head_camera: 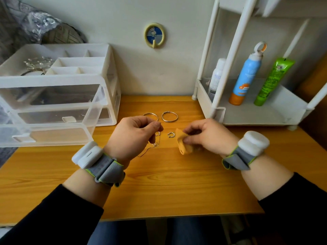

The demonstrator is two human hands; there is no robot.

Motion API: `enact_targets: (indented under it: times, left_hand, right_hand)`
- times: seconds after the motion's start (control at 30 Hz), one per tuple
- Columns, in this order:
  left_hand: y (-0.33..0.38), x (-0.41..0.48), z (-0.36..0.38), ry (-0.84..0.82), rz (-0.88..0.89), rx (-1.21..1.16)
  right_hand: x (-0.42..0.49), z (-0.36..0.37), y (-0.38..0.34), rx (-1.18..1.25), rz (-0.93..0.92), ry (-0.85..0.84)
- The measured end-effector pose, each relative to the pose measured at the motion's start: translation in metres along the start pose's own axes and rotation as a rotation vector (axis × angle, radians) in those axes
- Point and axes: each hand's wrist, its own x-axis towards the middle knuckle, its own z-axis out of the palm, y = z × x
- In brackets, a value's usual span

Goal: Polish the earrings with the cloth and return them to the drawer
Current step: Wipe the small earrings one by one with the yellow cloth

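My left hand (136, 134) hovers over the wooden desk and pinches a small silver earring (158, 133) between thumb and fingertips. Another small hoop earring (171, 134) lies on the desk between my hands. My right hand (207, 136) grips a folded yellow cloth (183, 144) a short way right of that earring. A thin silver chain (150, 149) lies under my left hand. The clear plastic drawer (53, 110) of the white organiser stands pulled out at the left.
Two silver bangles (169, 116) lie side by side behind my hands. A white rack (247, 112) at the right holds a blue spray bottle (245, 76), a green tube (272, 82) and a white bottle. The organiser's top tray holds a beaded ornament (38, 63).
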Motion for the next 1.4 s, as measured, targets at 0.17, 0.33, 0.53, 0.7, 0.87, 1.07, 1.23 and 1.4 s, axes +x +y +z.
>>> enact_targets:
  times: [0.17, 0.33, 0.53, 0.7, 0.87, 1.07, 1.23, 1.4]
  left_hand:
    - [0.002, -0.001, 0.001, -0.031, 0.018, 0.031]
    - [0.008, -0.002, 0.004, -0.068, 0.050, 0.051]
    - [0.009, -0.005, 0.004, -0.059, 0.071, 0.050]
    - [0.009, -0.005, 0.003, -0.037, 0.090, 0.085]
    - [0.009, -0.004, 0.001, -0.036, 0.081, 0.091]
    - [0.007, -0.002, 0.000, -0.041, 0.089, 0.080]
    - [0.003, -0.001, 0.001, -0.011, 0.097, -0.032]
    - [-0.002, -0.001, 0.005, 0.015, 0.085, -0.141]
  right_hand:
    - [-0.002, -0.004, -0.011, 0.699, -0.119, -0.002]
    - [0.004, 0.009, -0.023, 0.799, -0.135, 0.066]
    - [0.002, 0.019, -0.022, 0.813, -0.150, -0.160]
    - [-0.003, 0.022, -0.022, 0.767, -0.114, -0.245]
    - [-0.002, 0.024, -0.024, 0.658, -0.111, -0.198]
    - [-0.001, 0.019, -0.027, 0.523, -0.116, -0.156]
    - [-0.003, 0.009, -0.032, 0.393, -0.078, -0.133]
    - [-0.006, -0.006, -0.034, 0.296, -0.138, -0.083]
